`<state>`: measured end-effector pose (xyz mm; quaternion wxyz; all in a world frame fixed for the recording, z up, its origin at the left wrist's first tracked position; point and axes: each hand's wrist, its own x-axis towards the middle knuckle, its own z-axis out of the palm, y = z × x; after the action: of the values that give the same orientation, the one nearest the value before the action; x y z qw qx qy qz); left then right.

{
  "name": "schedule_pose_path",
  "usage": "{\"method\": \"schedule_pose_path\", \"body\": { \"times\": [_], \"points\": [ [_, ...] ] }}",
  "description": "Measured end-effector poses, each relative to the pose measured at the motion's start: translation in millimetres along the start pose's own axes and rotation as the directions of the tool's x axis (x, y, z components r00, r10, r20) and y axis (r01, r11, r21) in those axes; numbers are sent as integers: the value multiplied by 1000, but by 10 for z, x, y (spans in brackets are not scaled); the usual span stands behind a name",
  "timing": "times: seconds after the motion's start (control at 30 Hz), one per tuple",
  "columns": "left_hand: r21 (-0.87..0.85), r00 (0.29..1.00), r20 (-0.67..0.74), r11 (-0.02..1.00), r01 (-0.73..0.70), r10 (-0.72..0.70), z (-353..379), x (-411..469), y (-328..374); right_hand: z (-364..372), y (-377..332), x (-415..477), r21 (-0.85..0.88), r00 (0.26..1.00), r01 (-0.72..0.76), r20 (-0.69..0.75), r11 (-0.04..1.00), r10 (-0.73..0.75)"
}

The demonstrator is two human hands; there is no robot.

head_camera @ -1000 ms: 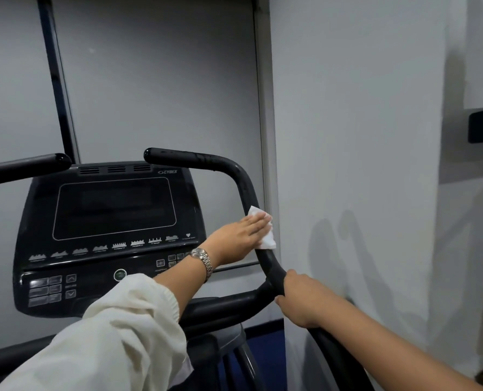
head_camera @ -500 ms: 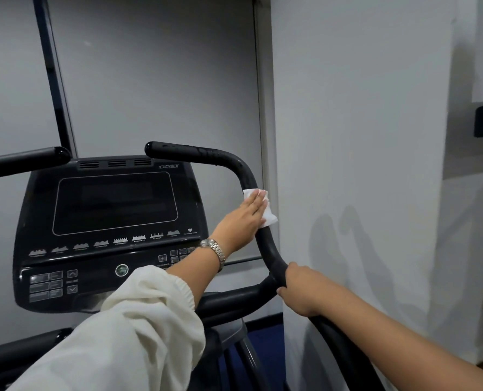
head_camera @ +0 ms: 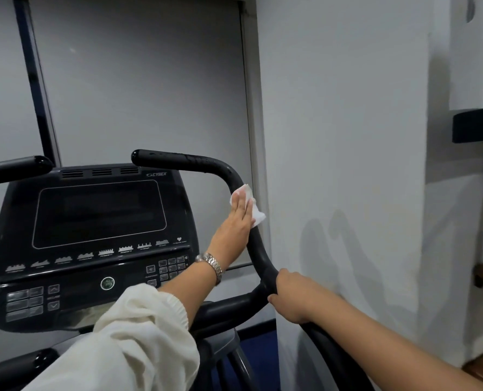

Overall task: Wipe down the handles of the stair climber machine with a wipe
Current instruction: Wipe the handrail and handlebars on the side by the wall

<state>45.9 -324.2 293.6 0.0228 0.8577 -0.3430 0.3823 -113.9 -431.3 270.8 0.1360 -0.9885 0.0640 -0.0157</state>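
My left hand (head_camera: 239,224) lies flat over most of the white wipe (head_camera: 258,218). Only the wipe's upper and right corners show, and the stretch of right handle (head_camera: 261,262) beneath is hidden. My right hand (head_camera: 294,299) curls round that handle lower down, fingertips out of sight behind the bar. The left handle (head_camera: 14,167) runs off the frame's left edge. The bottom edge cuts off my cream sleeve (head_camera: 139,342) and bare right forearm (head_camera: 404,351). On the console (head_camera: 93,272), the button labels are too small to read. A black shelf (head_camera: 477,127) is cropped at the right edge.
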Motion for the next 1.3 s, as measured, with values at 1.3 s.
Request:
{"method": "schedule_pose_path", "body": {
  "times": [1.3],
  "points": [
    [-32, 990, -49, 991, 130, -131, -269, 375, -162, 6, -66, 193, -42, 1000, -8, 30, 999, 9]
  ]
}}
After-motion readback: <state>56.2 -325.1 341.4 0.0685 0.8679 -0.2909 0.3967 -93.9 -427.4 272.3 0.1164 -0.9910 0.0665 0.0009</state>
